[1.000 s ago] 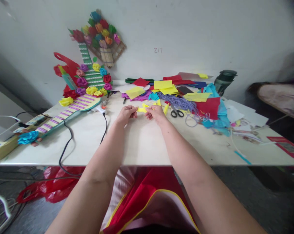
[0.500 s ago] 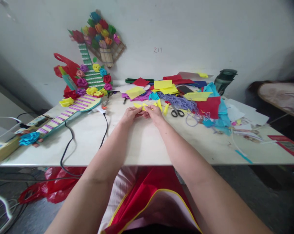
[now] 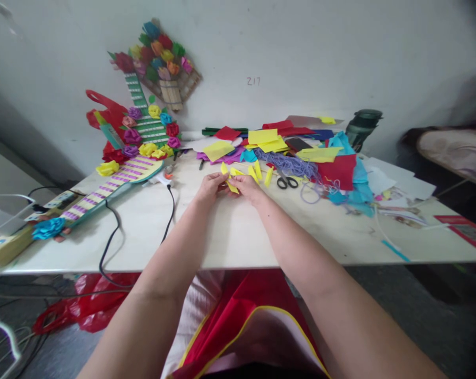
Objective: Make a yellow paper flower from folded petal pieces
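Close together above the table, my left hand and my right hand pinch one small strip of yellow crepe paper between the fingertips. The strip now stands on a slant, with one end sticking up past the left fingers. Just behind my right hand lie several more small yellow paper pieces, folded or curled. Black-handled scissors rest to the right of them, blades partly under purple yarn. My fingers hide part of the held strip.
Yellow sheets, a red sheet and blue crepe paper pile up at the back. A dark bottle stands back right. At left are a flower-covered striped craft and a black cable crossing the table edge.
My left hand has come rightward to meet the right hand. The yellow strip, first stretched level between them, has turned to a slant. The camera view has shifted slightly.
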The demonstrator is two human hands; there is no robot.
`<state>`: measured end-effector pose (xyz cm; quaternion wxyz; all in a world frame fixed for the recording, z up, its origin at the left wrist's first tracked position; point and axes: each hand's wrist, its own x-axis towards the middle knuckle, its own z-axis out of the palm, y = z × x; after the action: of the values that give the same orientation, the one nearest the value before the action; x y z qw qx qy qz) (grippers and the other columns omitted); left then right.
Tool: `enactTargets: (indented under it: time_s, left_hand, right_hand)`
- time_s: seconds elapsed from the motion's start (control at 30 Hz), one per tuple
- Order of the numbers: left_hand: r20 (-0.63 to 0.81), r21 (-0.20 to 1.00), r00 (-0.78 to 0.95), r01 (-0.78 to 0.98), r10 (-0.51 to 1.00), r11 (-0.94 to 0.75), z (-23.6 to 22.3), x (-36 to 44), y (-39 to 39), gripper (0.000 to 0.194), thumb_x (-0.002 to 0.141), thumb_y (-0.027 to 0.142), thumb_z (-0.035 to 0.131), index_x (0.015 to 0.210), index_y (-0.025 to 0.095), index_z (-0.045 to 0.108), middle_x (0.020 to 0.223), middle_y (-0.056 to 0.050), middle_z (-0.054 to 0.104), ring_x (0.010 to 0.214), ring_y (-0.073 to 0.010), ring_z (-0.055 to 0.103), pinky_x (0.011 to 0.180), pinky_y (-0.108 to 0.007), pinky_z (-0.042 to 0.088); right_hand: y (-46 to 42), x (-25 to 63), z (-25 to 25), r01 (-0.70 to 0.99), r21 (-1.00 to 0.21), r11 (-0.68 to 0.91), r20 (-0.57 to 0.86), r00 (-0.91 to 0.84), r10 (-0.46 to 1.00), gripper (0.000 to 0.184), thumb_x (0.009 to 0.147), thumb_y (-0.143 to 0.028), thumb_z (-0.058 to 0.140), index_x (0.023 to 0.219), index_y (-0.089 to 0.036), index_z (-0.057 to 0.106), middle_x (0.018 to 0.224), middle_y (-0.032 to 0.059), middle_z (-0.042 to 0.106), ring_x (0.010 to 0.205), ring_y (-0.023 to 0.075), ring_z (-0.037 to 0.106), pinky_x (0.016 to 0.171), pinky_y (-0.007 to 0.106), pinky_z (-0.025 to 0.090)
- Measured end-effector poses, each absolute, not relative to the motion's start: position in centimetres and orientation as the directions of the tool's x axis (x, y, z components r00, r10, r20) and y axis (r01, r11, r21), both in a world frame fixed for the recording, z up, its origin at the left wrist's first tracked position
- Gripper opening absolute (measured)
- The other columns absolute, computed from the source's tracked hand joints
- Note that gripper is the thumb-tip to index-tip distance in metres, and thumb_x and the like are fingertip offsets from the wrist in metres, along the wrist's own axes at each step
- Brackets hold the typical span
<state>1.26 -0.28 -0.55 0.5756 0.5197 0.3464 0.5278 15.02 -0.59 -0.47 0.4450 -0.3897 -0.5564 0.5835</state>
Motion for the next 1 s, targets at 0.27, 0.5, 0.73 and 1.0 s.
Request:
enactTargets:
  time_s: [0.27, 0.5, 0.73, 1.0]
  left_hand:
    - [0.159, 0.963, 0.135, -0.238, 0.978, -0.124, -0.4, 2.3, -0.3, 0.032, 0.062, 0.036, 0.075, 0.058, 0.014, 0.052, 0.046, 0.001, 0.053, 0.038, -0.0086, 0.049, 0.043, -0.022, 0.038]
    - [0.047, 0.941, 0.009, -0.336, 0.999, -0.041, 0.0, 3.1, -0.7, 0.031, 0.061, 0.032, 0.075, 0.056, 0.015, 0.049, 0.047, 0.001, 0.053, 0.039, -0.0085, 0.049, 0.044, -0.022, 0.038]
    - [0.025, 0.904, -0.052, -0.424, 0.998, -0.045, -0.7, 3.5, -0.6, 0.029, 0.060, 0.029, 0.075, 0.061, 0.015, 0.050, 0.053, 0.004, 0.054, 0.048, -0.0066, 0.051, 0.052, -0.020, 0.041]
    - [-0.032, 0.919, -0.191, -0.393, 0.981, -0.046, -0.8, 3.8, -0.5, 0.023, 0.072, 0.032, 0.066, 0.066, 0.016, 0.051, 0.046, 0.008, 0.043, 0.040, -0.0044, 0.041, 0.045, -0.018, 0.033]
  right_hand:
    - [-1.0, 14.5, -0.1, -0.071, -0.995, 0.072, 0.086, -0.211, 0.974, 0.017, 0.079, -0.020, 0.057, 0.063, -0.015, 0.059, 0.049, -0.0024, 0.060, 0.039, 0.0075, 0.052, 0.047, 0.020, 0.044]
    - [-0.8, 14.3, -0.4, 0.533, -0.769, 0.353, 0.332, -0.138, 0.933, 0.023, 0.082, -0.027, 0.051, 0.065, -0.017, 0.061, 0.060, 0.0016, 0.064, 0.059, 0.0133, 0.060, 0.060, 0.024, 0.044]
    - [-1.8, 14.2, 0.5, 0.840, -0.453, 0.299, 0.363, -0.133, 0.922, 0.028, 0.085, -0.031, 0.044, 0.079, -0.019, 0.068, 0.080, 0.0067, 0.071, 0.080, 0.0189, 0.062, 0.064, 0.026, 0.038]
    - [-2.7, 13.2, 1.0, 0.925, -0.239, 0.294, 0.352, -0.199, 0.914, 0.032, 0.087, -0.026, 0.039, 0.096, -0.015, 0.067, 0.090, 0.0149, 0.069, 0.086, 0.0245, 0.064, 0.067, 0.030, 0.040]
